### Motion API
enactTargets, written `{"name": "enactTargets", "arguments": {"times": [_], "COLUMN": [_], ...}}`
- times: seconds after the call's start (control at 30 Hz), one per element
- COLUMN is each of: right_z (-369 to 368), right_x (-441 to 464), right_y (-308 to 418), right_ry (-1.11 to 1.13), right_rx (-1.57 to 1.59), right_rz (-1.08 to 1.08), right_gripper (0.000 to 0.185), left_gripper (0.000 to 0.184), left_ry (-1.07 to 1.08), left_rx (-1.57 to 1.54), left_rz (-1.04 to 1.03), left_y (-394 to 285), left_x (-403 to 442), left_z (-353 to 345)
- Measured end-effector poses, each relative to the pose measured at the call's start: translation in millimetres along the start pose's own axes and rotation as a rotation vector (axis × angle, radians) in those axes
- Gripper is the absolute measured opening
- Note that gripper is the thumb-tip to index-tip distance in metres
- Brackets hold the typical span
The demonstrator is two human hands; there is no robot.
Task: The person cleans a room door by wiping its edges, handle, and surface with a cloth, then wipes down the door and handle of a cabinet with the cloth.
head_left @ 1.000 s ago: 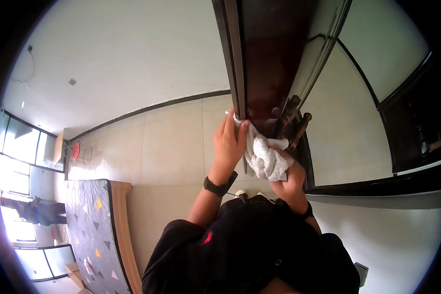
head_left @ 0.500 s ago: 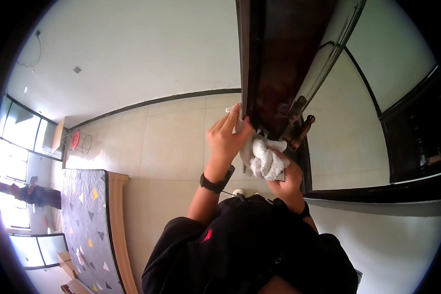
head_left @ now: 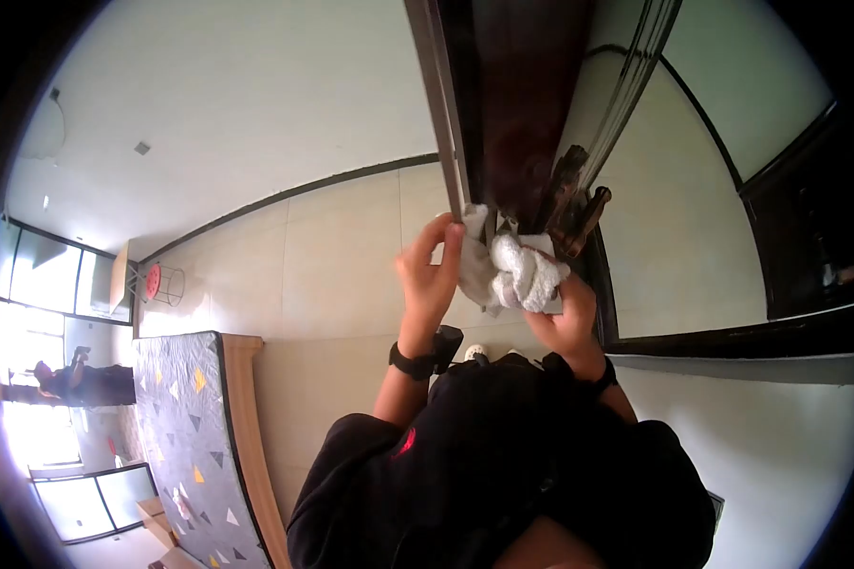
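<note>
A dark brown door stands upright in front of me, with bronze-coloured handles on its side. My left hand is at the door's left edge, thumb and forefinger closed on a thin part of the white cloth. The cloth's bunched, knotted part hangs just below the door's edge, to the left of the handles. Wrapped round that bunch from the right is my right hand. The fingertips of my right hand are partly hidden by the cloth.
A bed with a grey patterned mattress is at the lower left. Behind it a person is near the bright windows. A red stool stands by the wall. The dark door frame runs along the right.
My left hand has gone from spread fingers against the door edge to a pinch on the cloth. The view has shifted, and the cloth's bunch sits a little higher in it.
</note>
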State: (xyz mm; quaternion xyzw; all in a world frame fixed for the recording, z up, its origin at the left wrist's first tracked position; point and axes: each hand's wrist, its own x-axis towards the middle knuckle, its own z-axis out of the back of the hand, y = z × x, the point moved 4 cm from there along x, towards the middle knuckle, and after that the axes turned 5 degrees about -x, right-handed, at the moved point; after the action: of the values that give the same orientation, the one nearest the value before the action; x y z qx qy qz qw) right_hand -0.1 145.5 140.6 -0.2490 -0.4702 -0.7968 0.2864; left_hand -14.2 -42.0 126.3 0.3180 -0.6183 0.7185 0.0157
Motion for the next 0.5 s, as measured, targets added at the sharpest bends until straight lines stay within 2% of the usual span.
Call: {"name": "enactTargets", "arguments": {"times": [0.07,0.1,0.17,0.2,0.27,0.37,0.43,0.47,0.5], "right_z": [-1,1,9,11,12,5,-2,-6,-14], "right_x": [0,3,15,18,25,33,39,43,46], "right_y": [-6,-6,-9,-11,-9,6,11,17,20], "right_ry": [-0.074,-0.071,-0.077,-0.092,-0.079,-0.100,-0.059,0.057,0.059], "right_rx": [-0.092,-0.096,-0.089,-0.119,-0.145,-0.174,-0.090,-0.042,-0.040], "right_rz": [0.140,0.134,0.129,0.146,0.178,0.248,0.136,0.068,0.065], "right_gripper": [0.039,0.039,0.038,0.042,0.045,0.053,0.058,0.059,0.059], "left_gripper": [0.021,0.021,0.032,0.032,0.044,0.051,0.053,0.051,0.050], "left_ry": [0.137,0.141,0.240,0.241,0.363,0.375,0.371,0.452,0.530], "left_rx": [-0.083,-0.086,-0.332,-0.335,-0.439,-0.481,-0.505,-0.381,-0.257], "left_rz": [0.077,0.084,0.206,0.211,0.206,0.157,0.172,0.215,0.258], "left_y": [3,4,8,16,34,20,28,32,36], "left_x": [-10,-11,-7,-9,-17,-27,-33,-34,-33], "left_z": [-3,-1,-7,-5,-6,-7,-7,-8,-10]}}
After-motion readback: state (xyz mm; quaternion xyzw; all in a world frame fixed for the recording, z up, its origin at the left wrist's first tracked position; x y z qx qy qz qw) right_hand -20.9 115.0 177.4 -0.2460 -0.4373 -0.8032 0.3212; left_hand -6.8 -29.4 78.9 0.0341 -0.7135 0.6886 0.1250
